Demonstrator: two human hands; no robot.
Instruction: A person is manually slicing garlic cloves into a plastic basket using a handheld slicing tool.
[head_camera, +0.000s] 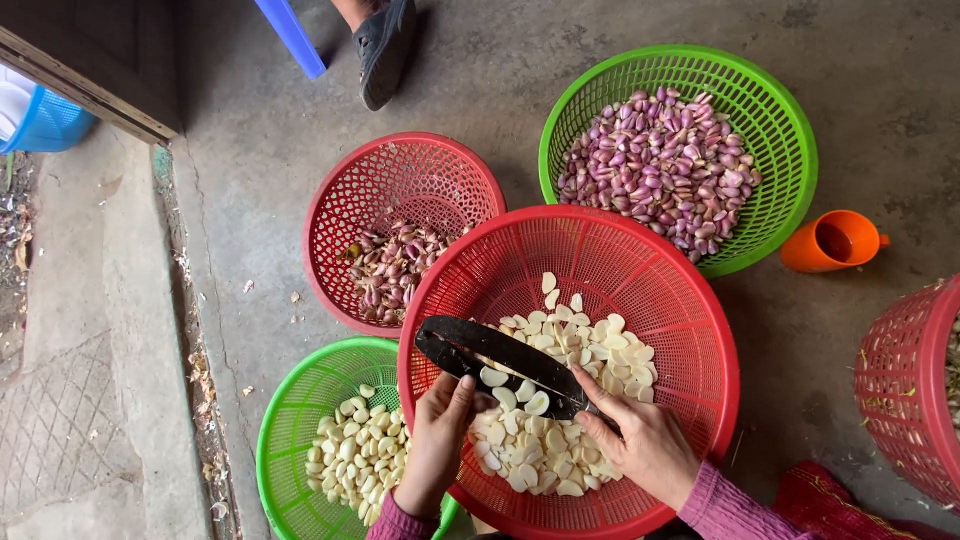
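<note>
Concrete floor (250, 150), red basket (690, 330) of peeled garlic (580, 350), right hand (645, 440) grip closed on dark knife (500, 362), left hand (437, 435) pinching a clove (493, 377)

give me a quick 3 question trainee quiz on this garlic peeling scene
1. True or false: the large red basket holds peeled white cloves.
2. Which basket holds the most unpeeled purple cloves? A red, B green, C blue.
3. Fill in: both hands rest on a dark curved ____.

Key: 1 true. 2 B, the top green basket. 3 blade, left hand and right hand on it.
</note>
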